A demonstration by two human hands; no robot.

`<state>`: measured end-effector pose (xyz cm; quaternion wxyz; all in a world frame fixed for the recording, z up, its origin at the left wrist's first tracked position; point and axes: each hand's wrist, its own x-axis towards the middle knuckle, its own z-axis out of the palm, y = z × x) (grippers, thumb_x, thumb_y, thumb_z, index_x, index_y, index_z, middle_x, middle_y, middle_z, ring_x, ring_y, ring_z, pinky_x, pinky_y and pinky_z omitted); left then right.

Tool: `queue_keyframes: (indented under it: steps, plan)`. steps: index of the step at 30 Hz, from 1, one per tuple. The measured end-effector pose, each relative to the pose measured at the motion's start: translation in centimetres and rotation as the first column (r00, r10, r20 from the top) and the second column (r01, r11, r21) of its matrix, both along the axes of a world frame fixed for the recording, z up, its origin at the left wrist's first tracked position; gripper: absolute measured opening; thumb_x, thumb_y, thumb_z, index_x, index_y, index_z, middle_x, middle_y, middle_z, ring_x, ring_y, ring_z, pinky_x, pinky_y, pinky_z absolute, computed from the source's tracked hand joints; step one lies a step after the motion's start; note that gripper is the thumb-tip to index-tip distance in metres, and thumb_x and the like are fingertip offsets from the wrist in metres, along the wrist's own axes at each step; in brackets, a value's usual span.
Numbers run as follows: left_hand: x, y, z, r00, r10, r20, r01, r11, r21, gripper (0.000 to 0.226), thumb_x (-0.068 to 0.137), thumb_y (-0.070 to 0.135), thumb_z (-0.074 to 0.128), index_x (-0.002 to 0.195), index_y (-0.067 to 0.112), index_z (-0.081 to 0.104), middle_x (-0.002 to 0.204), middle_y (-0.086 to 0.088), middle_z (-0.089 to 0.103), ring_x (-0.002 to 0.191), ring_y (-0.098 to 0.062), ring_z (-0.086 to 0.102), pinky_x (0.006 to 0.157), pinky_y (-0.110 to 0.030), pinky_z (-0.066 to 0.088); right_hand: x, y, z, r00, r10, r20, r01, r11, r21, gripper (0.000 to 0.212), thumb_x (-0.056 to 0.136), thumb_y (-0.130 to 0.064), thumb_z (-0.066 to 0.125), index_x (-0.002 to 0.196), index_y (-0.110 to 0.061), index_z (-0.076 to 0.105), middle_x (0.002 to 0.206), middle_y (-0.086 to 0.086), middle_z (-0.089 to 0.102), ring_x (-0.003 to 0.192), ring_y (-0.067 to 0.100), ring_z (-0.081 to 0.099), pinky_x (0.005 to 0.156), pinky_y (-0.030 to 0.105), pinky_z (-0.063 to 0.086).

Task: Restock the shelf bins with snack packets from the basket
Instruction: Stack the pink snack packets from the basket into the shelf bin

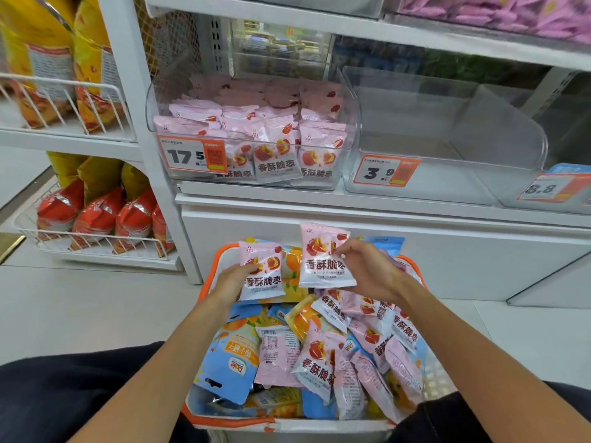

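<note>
The shelf point(351, 199) stands in front of you, and on it the clear bin point(350, 123) is already part full of pink packets. It sits straight up and ahead from your hands, a little to the left. The bin next to it point(499, 129) on the right looks bare inside.

Down by your knees is the basket point(211, 276), heaped with pink, blue and orange packets.

Your left hand point(235, 276) pinches one pink packet point(263, 271) by its left edge. Your right hand point(367, 270) pinches another pink packet point(323, 257) by its right edge. Both packets stand tall, tops up, just above the basket. Your left hand is a bit nearer the pink bin, so I think that packet can go up first.
</note>
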<state>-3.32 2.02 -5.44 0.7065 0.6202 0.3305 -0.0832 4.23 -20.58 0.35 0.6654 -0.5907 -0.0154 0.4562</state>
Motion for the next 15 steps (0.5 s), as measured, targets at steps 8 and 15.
queue_keyframes:
  steps: [8,15]
  plan:
    - [0.8,-2.0,2.9,0.990,-0.133,0.050,0.132,0.991,0.016,0.016,0.093,0.034,0.055,0.096,0.021,0.064,0.098,-0.001,0.069,0.094,-0.019,0.060,0.086,-0.029,0.045,0.0,1.9,1.5,0.975,0.050,0.218,-0.022,0.992,-0.127,0.043,0.085,-0.027,0.067,0.121,-0.006,0.059,0.118,0.006,0.067,0.111,0.020,0.062,0.097,0.034,0.047]
    - [0.9,-3.7,4.9,0.968,-0.128,0.218,0.158,0.979,-0.129,0.034,0.095,0.030,0.043,0.117,0.012,0.061,0.108,-0.006,0.067,0.089,-0.022,0.063,0.077,-0.032,0.051,-0.9,2.7,1.2,0.832,-0.045,0.552,0.232,0.933,-0.273,0.031,0.078,-0.030,0.076,0.102,-0.012,0.070,0.094,-0.002,0.073,0.075,-0.003,0.066,0.065,0.009,0.049]
